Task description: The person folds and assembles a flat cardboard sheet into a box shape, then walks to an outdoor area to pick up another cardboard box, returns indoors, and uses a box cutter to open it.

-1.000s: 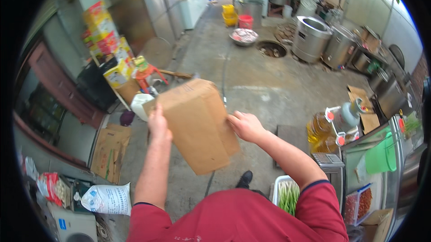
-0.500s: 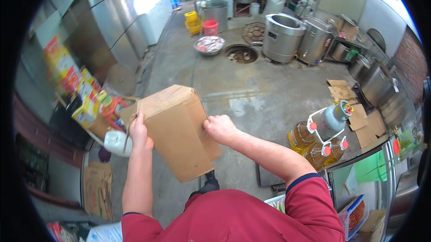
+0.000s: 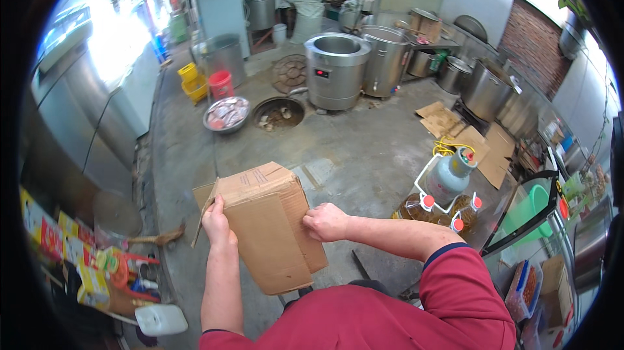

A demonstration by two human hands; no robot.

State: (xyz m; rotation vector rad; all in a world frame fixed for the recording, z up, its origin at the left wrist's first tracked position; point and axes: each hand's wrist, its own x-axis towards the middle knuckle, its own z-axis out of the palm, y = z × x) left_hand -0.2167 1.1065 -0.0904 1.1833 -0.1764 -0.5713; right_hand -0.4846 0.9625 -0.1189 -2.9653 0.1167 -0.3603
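I hold a brown cardboard box (image 3: 273,233) tilted in front of my body, above the concrete floor. On its left edge my left hand (image 3: 220,223) is closed, beside a flap that sticks out. My right hand (image 3: 325,222) has its fingers curled against the right edge of the box. Whatever is inside the box cannot be seen. To the right of it stand a grey-blue gas cylinder (image 3: 448,178) and several large bottles of yellow oil (image 3: 411,208) with red caps.
Ahead, an open round drain hole (image 3: 278,116) lies beside a metal bowl of raw meat or fish (image 3: 226,115). Large steel pots (image 3: 335,74) stand behind. Flattened cardboard (image 3: 497,155) lies at the right. A white jug (image 3: 161,319) and colourful cartons (image 3: 52,233) are at the left.
My view has swung to the right, so the bowl, drain and pots appear further left. The box stays between my hands, which keep much the same hold.
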